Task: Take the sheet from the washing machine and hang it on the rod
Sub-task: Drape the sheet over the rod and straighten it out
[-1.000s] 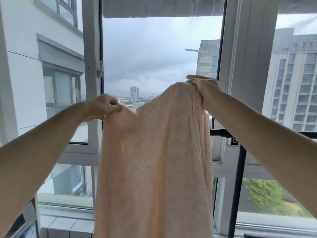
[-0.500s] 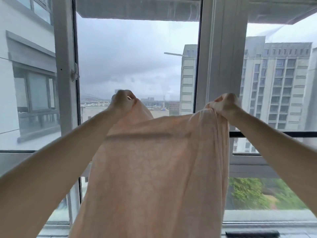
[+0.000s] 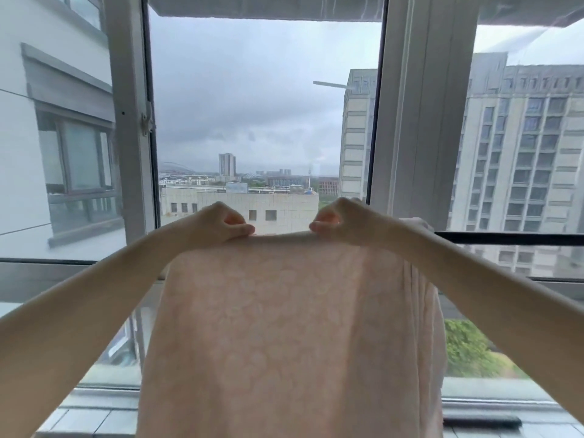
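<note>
Left hand (image 3: 218, 224) and right hand (image 3: 341, 224) each have a pinching grip on the sheet (image 3: 294, 327) at its top edge. Best to spread it evenly rightward along the rod (image 3: 512, 238).

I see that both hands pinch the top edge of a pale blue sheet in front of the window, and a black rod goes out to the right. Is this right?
Not quite: the sheet is pale pink, not blue, as the head view shows. The rest holds: the left hand and the right hand pinch its top edge before the window, and the black rod goes out to the right.
</note>
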`<state>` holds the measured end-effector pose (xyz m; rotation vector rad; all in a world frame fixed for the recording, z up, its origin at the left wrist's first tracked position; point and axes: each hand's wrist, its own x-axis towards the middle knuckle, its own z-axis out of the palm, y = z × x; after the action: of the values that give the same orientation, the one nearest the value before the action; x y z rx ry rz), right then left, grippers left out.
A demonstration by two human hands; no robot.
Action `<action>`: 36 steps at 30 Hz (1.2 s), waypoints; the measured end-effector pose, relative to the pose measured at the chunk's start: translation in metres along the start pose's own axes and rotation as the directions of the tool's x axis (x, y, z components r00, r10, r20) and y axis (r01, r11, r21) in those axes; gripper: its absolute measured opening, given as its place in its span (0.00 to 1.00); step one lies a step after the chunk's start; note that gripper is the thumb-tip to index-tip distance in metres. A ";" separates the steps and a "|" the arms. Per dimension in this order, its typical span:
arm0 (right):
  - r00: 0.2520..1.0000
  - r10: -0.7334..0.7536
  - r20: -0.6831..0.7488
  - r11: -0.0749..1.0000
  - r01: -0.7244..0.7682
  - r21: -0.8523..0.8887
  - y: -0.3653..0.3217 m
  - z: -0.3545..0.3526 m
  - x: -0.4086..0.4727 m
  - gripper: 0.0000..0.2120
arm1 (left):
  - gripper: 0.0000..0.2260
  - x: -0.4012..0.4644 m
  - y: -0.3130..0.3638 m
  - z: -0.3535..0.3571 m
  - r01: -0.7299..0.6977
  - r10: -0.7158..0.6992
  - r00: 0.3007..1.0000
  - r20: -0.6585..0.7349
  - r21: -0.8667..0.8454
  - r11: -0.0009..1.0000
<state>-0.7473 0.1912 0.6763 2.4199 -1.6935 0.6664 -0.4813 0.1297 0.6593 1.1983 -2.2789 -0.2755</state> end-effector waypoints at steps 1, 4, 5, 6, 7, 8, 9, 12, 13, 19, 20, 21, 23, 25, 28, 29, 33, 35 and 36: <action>0.998 -0.059 0.028 0.998 0.059 -0.017 -0.012 0.008 0.002 0.14 | 0.19 -0.008 -0.011 -0.006 0.016 -0.016 1.000 -0.020 -0.010 1.000; 0.978 -0.210 -0.010 0.977 0.209 -0.036 -0.040 0.032 0.008 0.17 | 0.21 -0.037 -0.042 -0.021 0.064 -0.072 0.994 -0.084 -0.091 0.994; 0.964 -0.261 -0.049 0.965 0.258 -0.052 -0.048 0.040 0.011 0.17 | 0.20 -0.046 -0.051 -0.024 0.086 -0.099 0.992 -0.084 -0.149 0.985; 0.946 -0.312 -0.088 0.949 0.306 -0.078 -0.054 0.049 0.013 0.17 | 0.17 -0.056 -0.059 -0.025 0.115 -0.136 0.988 -0.076 -0.233 0.966; 0.927 -0.355 -0.121 0.933 0.342 -0.114 -0.060 0.057 0.016 0.16 | 0.14 -0.065 -0.066 -0.024 0.147 -0.175 0.983 -0.058 -0.329 0.933; 0.908 -0.390 -0.151 0.916 0.366 -0.163 -0.065 0.065 0.018 0.16 | 0.12 -0.074 -0.073 -0.022 0.171 -0.204 0.978 -0.036 -0.416 0.893; 0.890 -0.418 -0.184 0.900 0.377 -0.220 -0.069 0.073 0.021 0.16 | 0.13 -0.081 -0.079 -0.018 0.186 -0.220 0.975 -0.017 -0.474 0.861; 0.856 -0.439 -0.273 0.888 0.369 -0.273 -0.078 0.088 0.028 0.15 | 0.12 -0.093 -0.095 -0.002 0.200 -0.229 0.973 -0.007 -0.464 0.863; 0.853 -0.427 -0.300 0.900 0.368 -0.234 -0.080 0.091 0.030 0.14 | 0.09 -0.093 -0.098 0.004 0.199 -0.236 0.971 -0.030 -0.441 0.875; 0.805 -0.403 -0.436 0.908 0.410 -0.082 -0.083 0.094 0.037 0.09 | 0.09 -0.094 -0.106 0.004 0.161 -0.231 0.962 -0.144 -0.384 0.909; 0.796 -0.404 -0.450 0.907 0.411 -0.088 -0.083 0.094 0.038 0.09 | 0.09 -0.095 -0.104 0.000 0.151 -0.235 0.957 -0.171 -0.401 0.904; 0.792 -0.400 -0.460 0.909 0.406 -0.091 -0.083 0.093 0.039 0.09 | 0.08 -0.095 -0.101 -0.004 0.137 -0.236 0.949 -0.207 -0.403 0.905; 0.778 -0.369 -0.508 0.917 0.395 -0.062 -0.084 0.087 0.042 0.10 | 0.08 -0.092 -0.092 -0.015 0.097 -0.215 0.928 -0.305 -0.359 0.928; 0.734 -0.310 -0.604 0.920 0.393 0.005 -0.083 0.074 0.046 0.09 | 0.08 -0.084 -0.076 -0.029 0.024 -0.161 0.890 -0.426 -0.309 0.951; 0.697 -0.200 -0.688 0.929 0.357 0.092 -0.076 0.043 0.054 0.08 | 0.06 -0.065 -0.036 -0.049 -0.114 -0.028 0.821 -0.570 -0.212 0.971; 0.705 -0.160 -0.691 0.943 0.317 0.105 -0.070 0.032 0.055 0.08 | 0.06 -0.058 -0.023 -0.052 -0.149 0.024 0.806 -0.591 -0.164 0.975; 0.727 -0.053 -0.684 0.990 0.129 0.060 -0.022 0.010 0.048 0.08 | 0.04 -0.021 0.015 -0.045 -0.158 0.124 0.826 -0.550 -0.015 0.987; 0.723 -0.045 -0.690 0.995 0.091 0.030 0.002 0.004 0.035 0.08 | 0.05 -0.002 0.030 -0.031 -0.139 0.118 0.835 -0.537 0.001 0.990; 0.724 -0.047 -0.688 0.997 0.080 0.015 0.011 0.000 0.028 0.08 | 0.05 0.006 0.041 -0.023 -0.132 0.114 0.833 -0.542 0.004 0.991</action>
<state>-0.7498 0.1627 0.6862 1.8516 -1.2668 1.3872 -0.4995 0.1503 0.6972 0.9521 -1.8280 0.0745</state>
